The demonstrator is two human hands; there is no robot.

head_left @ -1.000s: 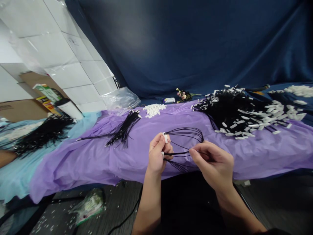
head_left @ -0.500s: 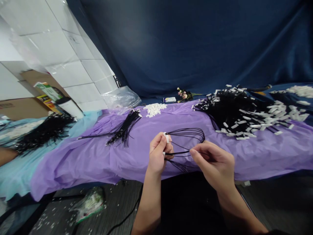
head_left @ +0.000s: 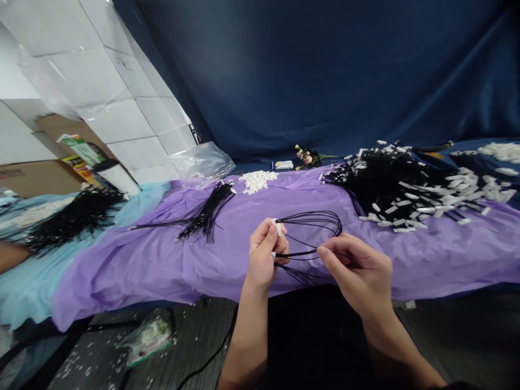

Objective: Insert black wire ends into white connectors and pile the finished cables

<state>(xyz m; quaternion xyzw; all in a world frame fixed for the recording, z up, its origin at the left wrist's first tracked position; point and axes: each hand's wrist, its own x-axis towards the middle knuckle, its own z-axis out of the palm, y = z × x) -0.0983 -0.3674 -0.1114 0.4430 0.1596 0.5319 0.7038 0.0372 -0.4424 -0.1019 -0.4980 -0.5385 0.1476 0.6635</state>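
My left hand [head_left: 263,254] is closed around one end of a bundle of thin black cords [head_left: 314,216], just above the purple cloth. A white piece [head_left: 278,227] shows at its fingertips, and loose cord ends hang below the hand. The cords loop out to the right and curve back. My right hand [head_left: 359,271] pinches them at the right side of the loop between thumb and forefinger; its other fingers are curled and partly hidden.
On the purple cloth [head_left: 134,276] lie a small bundle of black cords [head_left: 209,211] and a pile of white pieces [head_left: 259,181]. A large heap of white-tipped black cords [head_left: 390,184] is at right. Another person's arm [head_left: 12,257] shows at far left.
Almost nothing differs. My hands and the looped cords have shifted very slightly in view; both hands keep the same grip.
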